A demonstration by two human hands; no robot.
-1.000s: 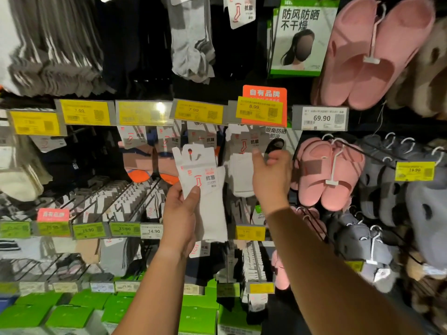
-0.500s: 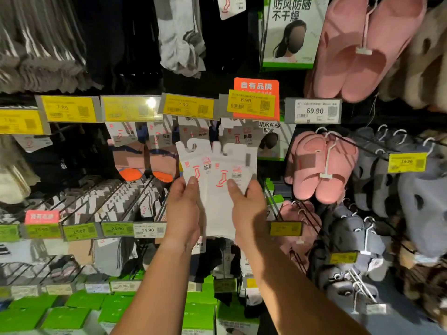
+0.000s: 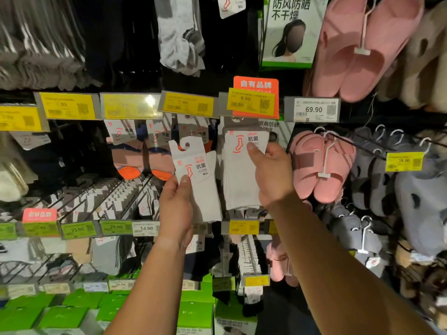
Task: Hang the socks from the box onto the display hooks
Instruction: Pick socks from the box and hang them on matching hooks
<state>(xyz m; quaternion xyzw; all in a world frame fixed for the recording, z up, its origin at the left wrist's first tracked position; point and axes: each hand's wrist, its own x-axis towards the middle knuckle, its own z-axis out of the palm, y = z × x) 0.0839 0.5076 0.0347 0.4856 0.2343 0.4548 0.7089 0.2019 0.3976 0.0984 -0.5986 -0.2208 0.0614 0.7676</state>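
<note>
Currently, two packs of white socks are held up before the display wall. A white sock pair on a white card header with a cut-out hook hole is pinched low on its card by the left hand, thumb laid on the front, fingers hidden behind. Just right of it, a thicker stack of white socks with a red sock logo on the header is gripped by the right hand, thumb pressed on the card face, fingers curled round the right edge; its top is tucked under the yellow 8.99 price tag, where the hook itself cannot be seen. The socks are judged light, soft and floppy; only the card is stiff. Hold is best taken on the header, just below the hole, so the hole can be steered onto a hook.
</note>
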